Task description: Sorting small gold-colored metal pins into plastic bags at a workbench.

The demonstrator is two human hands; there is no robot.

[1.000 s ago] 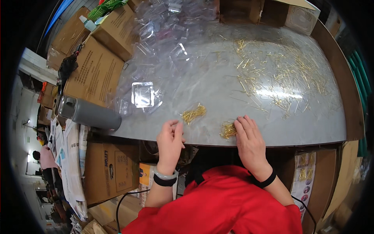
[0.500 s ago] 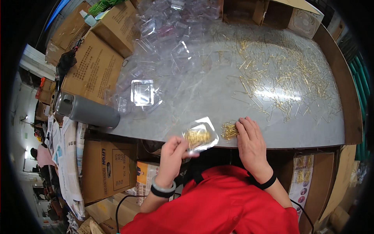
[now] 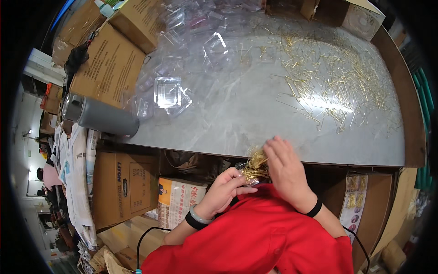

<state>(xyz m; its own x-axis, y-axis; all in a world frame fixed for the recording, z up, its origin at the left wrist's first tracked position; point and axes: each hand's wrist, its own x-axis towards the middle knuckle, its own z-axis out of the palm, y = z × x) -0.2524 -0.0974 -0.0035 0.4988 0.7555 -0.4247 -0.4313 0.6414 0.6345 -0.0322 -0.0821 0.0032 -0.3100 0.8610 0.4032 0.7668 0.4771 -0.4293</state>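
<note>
My left hand (image 3: 224,188) is closed on a clear plastic blister shell (image 3: 250,181), held just below the table's front edge. Gold wire hooks (image 3: 256,164) lie in the shell and heap up over the edge above it. Beside that heap, my right hand (image 3: 289,171) has its fingers stretched out flat, their tips over the table edge and touching or nearly touching the hooks. Most of the shell is hidden by the hooks and my left fingers.
Loose gold hooks (image 3: 340,86) are scattered across the right of the grey table (image 3: 219,121). Many clear plastic shells (image 3: 168,92) pile up at the left and back. A grey bottle (image 3: 102,116) lies at the left edge near a cardboard box (image 3: 109,68).
My left hand has brought the plastic shell right and down, below the table edge. My right hand has pushed the small pile of hooks left and over the edge into the shell.
</note>
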